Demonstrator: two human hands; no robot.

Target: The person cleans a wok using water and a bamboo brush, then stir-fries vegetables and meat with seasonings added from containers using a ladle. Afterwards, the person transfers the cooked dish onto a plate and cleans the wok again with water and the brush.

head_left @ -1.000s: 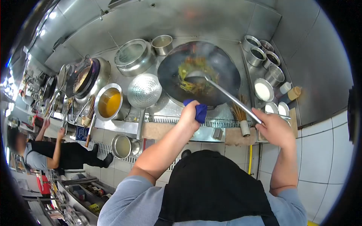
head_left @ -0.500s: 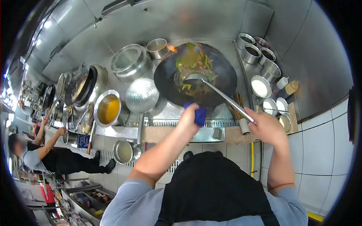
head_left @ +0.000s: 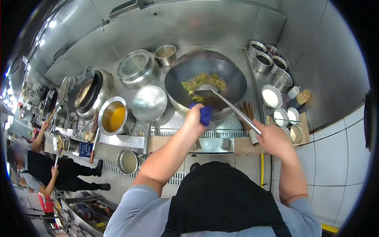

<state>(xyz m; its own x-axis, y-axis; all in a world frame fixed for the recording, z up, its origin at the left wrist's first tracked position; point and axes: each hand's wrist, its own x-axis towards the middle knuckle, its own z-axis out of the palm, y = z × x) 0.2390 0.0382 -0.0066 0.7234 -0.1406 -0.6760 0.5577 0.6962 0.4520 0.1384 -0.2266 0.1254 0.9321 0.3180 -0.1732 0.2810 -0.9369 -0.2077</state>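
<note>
My left hand (head_left: 194, 118) is closed around a folded blue cloth (head_left: 205, 114) at the near rim of a large dark wok (head_left: 231, 75). Whether the fingers also pinch the rim under the cloth is hidden. A chopped, green and brown stir-fry (head_left: 193, 84) lies in the middle of the wok. My right hand (head_left: 276, 139) grips the end of the long handle of a steel ladle (head_left: 233, 106). The ladle's bowl rests among the food, its handle slanting down to the right. A bundled bamboo brush (head_left: 248, 118) stands just left of my right hand.
A perforated strainer (head_left: 149, 103) and a pot of orange-yellow liquid (head_left: 114, 118) sit left of the wok. Seasoning containers (head_left: 272, 96) and squeeze bottles (head_left: 303, 96) line the right side. A saucepan (head_left: 128, 162) hangs low at the front. A co-worker (head_left: 55, 168) stands far left holding a ladle.
Food that was spread up the wok's far side has dropped to its middle. The wok has levelled, and the flame at its left edge is gone. The co-worker's nearer hand moved down.
</note>
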